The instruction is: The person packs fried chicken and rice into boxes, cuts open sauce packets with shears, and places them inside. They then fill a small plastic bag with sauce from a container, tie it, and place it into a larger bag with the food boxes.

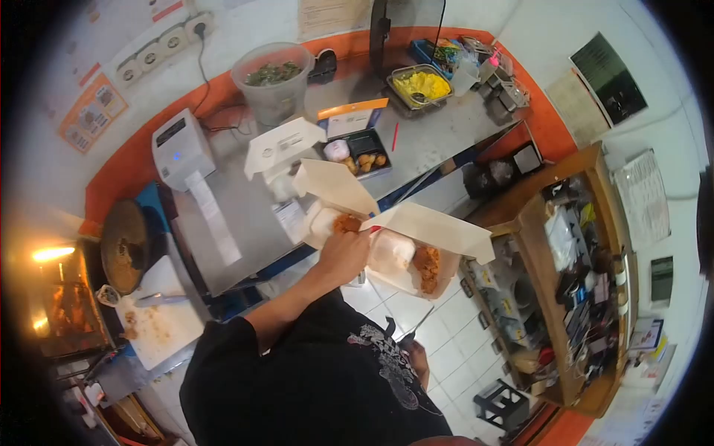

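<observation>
While the left hand reaches out over the steel counter, its fingers close on a piece of fried chicken and hold it at the mouth of an open paper meal box, whose lid stands up just beyond the knuckles. Just right of that hand sits a second open box, already holding a mound of rice and a piece of fried chicken beside it, so that one looks filled and only wants closing. The box under the hand seems to hold rice too, though the hand covers most of it and I cannot be sure. The right hand hangs low by the person's side, well apart from the boxes; whether it grips anything I cannot tell. Beyond the left hand stand a black tray of small fried pieces, a tub of greens and a tray of yellow food. Far to the left of the arm lies a white cutting board with tongs on it.
</observation>
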Demonstrator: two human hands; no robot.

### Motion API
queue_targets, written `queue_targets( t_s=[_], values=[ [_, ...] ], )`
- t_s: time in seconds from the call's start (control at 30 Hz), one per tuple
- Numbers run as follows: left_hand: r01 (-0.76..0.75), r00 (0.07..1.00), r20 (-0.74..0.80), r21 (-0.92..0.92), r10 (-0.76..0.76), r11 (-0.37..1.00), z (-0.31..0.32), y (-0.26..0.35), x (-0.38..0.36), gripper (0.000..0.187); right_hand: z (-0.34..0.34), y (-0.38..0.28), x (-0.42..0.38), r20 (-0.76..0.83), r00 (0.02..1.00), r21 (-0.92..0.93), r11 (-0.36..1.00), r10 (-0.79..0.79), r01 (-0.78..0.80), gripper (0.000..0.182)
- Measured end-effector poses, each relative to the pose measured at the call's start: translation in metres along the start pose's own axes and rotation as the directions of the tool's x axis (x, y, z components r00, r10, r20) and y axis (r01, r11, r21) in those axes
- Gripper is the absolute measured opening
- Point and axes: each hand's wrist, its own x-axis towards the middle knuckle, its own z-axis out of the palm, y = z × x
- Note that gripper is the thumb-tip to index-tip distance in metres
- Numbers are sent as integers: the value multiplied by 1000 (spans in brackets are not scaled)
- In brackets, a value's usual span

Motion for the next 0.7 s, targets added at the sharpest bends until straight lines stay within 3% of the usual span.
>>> queue_targets(
  t_s=[0.03,0.1,0.13,0.23,0.3,0.4,0.43,0.5,0.57,0.6,0.63,0.7],
  values=[
    [-31,999,16,-31,32,999,12,10,25,14,0,-48,3,-146,870,158,880,470,-449,24],
    [-80,997,5,-40,80,996,29,30,73,14,-20,-68,3,-129,904,206,903,408,-378,24],
    [-132,991,-26,-42,131,990,39,40,97,14,-34,-66,10,-180,852,207,866,492,-456,26],
    [-143,989,30,-59,145,988,86,59,173,17,-77,-61,32,-239,815,239,846,528,-477,19],
    [-133,991,5,-27,134,991,106,80,217,17,-109,-64,55,-219,855,209,879,470,-430,21],
    [-118,986,-116,20,119,993,159,93,292,15,-153,-102,118,-224,892,-19,913,393,-408,21],
    [-102,978,-182,27,105,994,176,96,307,14,-187,-74,137,-146,906,228,904,398,-361,21],
    [-9,994,-107,107,20,994,190,102,343,17,-226,-93,183,-130,885,223,883,448,-414,20],
    [140,989,-74,129,-131,982,219,97,379,18,-252,-142,228,-124,937,15,945,327,-328,20],
    [182,983,-51,153,-176,971,231,90,393,20,-272,-148,250,-111,933,3,939,343,-345,16],
    [192,981,-67,159,-183,968,242,85,405,20,-294,-149,271,-49,951,133,946,304,-295,15],
    [317,928,-227,59,-297,947,260,73,425,21,-335,-163,318,-2,968,27,967,253,-253,15]
  ],
)
